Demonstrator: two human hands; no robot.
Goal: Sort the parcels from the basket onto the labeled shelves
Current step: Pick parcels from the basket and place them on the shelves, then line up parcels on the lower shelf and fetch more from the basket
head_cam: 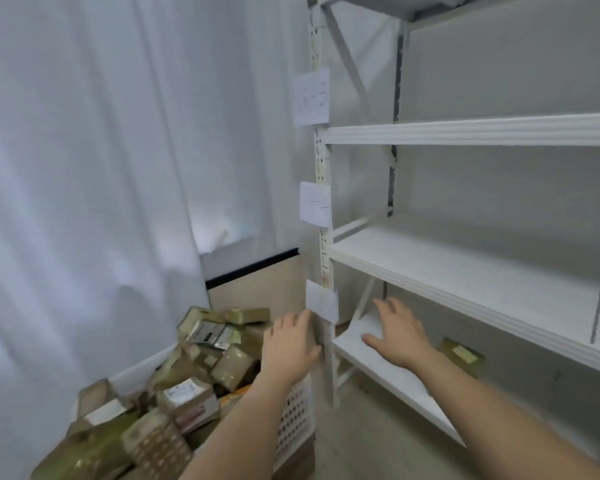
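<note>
White curtain (pixel 84 168) left; white shelves (pixel 465 271) right; basket (pixel 297 420) below.

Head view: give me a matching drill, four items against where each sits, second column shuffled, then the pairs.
Column one:
1. left hand
2. right hand
3. lone parcel
4. basket

Column two:
A. on the floor left of the rack, heaped with parcels
B. on the lowest shelf, to the right of the wrist
C. at the rack's front upright, just under the bottom paper label
D. spread open over the left end of the lowest shelf

Pairs: 1-C, 2-D, 3-B, 4-A
</note>
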